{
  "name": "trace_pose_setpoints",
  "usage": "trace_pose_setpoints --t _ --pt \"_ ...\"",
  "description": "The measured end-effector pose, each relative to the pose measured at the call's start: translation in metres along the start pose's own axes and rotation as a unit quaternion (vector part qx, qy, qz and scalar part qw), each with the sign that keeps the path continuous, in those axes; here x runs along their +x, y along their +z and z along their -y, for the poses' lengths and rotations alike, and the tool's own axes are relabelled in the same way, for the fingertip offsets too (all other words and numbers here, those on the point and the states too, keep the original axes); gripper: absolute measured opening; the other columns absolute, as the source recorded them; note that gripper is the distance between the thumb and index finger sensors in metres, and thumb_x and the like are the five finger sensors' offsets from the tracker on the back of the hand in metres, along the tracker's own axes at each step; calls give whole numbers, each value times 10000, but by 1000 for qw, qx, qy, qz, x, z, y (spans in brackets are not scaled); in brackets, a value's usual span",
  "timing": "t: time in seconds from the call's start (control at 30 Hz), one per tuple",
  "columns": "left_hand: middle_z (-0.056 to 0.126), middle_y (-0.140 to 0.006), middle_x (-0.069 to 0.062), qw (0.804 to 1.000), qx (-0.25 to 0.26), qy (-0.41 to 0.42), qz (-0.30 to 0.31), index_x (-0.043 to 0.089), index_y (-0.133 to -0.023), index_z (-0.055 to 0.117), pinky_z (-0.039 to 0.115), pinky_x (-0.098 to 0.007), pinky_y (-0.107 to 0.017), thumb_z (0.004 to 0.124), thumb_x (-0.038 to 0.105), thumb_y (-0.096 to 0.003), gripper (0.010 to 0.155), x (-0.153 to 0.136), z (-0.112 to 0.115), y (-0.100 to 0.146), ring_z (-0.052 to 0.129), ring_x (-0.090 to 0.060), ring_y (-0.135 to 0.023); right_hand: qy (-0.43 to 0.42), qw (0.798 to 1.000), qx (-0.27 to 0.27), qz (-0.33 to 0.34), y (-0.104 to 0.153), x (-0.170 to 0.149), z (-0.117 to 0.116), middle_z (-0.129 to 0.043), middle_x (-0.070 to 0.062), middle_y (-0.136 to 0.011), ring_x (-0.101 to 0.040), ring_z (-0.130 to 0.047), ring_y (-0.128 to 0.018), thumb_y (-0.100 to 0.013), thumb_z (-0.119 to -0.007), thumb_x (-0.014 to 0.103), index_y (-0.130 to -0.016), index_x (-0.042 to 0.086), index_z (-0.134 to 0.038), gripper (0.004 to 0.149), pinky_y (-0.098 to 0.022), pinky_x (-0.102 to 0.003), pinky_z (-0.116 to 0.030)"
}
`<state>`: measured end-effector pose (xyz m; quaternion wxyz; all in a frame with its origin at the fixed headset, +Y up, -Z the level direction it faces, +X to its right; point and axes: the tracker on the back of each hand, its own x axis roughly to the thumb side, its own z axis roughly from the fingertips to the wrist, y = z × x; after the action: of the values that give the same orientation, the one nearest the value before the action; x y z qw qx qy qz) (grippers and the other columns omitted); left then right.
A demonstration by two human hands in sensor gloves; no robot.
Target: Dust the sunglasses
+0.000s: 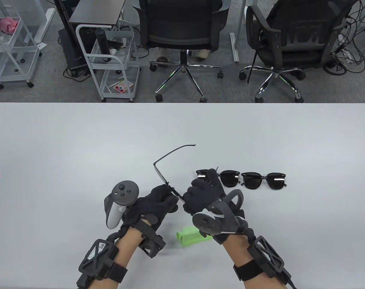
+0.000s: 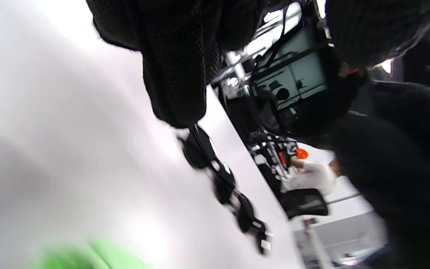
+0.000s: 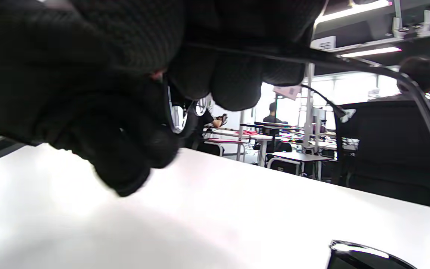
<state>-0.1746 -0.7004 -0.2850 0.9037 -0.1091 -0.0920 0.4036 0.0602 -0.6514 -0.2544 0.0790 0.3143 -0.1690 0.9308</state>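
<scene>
A black pair of sunglasses (image 1: pixel 163 176) is held above the table between both hands, seen edge-on, with one temple arm pointing away toward the far side. My left hand (image 1: pixel 167 195) grips its frame from the left. My right hand (image 1: pixel 191 195) grips it from the right. In the right wrist view the fingers (image 3: pixel 233 86) close around a temple arm (image 3: pixel 368 66). Two more black sunglasses (image 1: pixel 229 178) (image 1: pixel 264 180) lie side by side on the table right of my right hand, and show in the left wrist view (image 2: pixel 218 179). A green cloth (image 1: pixel 189 236) lies on the table beneath my right wrist.
The white table (image 1: pixel 80 144) stretches wide to the left and far side. Two office chairs (image 1: pixel 182 33) (image 1: pixel 293 39) and a white trolley (image 1: pixel 110 60) stand beyond its far edge.
</scene>
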Motion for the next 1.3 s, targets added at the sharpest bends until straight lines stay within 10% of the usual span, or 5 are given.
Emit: trace_pose_setpoints --t 0.13,0.3,0.67,0.9,1.3 --pt "811 -957 153 947 183 -237 114 381 -992 620 719 -431 -731 849 619 -325 743 30 -20 20 1045 -75 -780 -89 995 30 -23 7 -23 6 -961 -53 -858 -386 -845 -900 -428 -818 380 -765 181 -937 409 -655 -756 -438" --pt "290 -1167 196 882 137 -408 193 463 -1038 246 405 -555 -821 926 622 -256 1048 42 1 24 392 -227 -1154 -203 977 64 -20 8 -34 5 -932 -67 -905 -429 -781 -936 -430 -818 359 -776 182 -937 406 -645 -771 -405" --pt "674 -997 217 764 200 -564 242 441 -1032 442 569 -489 -783 984 575 -272 943 59 15 30 767 -95 -935 -223 971 77 -23 11 -41 5 -859 -78 -991 -464 -672 -988 -438 -812 347 -799 203 -923 405 -645 -768 -380" --pt "731 -978 158 784 237 -545 177 379 -1043 505 637 -502 -746 963 602 -282 916 51 -3 24 879 -116 -842 -93 986 -138 -15 20 -24 39 -862 -93 -957 -381 -838 -880 -412 -877 421 -884 166 -856 536 -646 -698 -570" --pt "757 -970 139 798 234 -540 128 347 -1052 516 657 -509 -734 958 608 -277 929 40 -9 17 918 -118 -799 -21 950 303 66 3 20 -63 -950 -83 -864 -370 -936 -768 -353 -953 451 -836 168 -903 562 -629 -677 -620"
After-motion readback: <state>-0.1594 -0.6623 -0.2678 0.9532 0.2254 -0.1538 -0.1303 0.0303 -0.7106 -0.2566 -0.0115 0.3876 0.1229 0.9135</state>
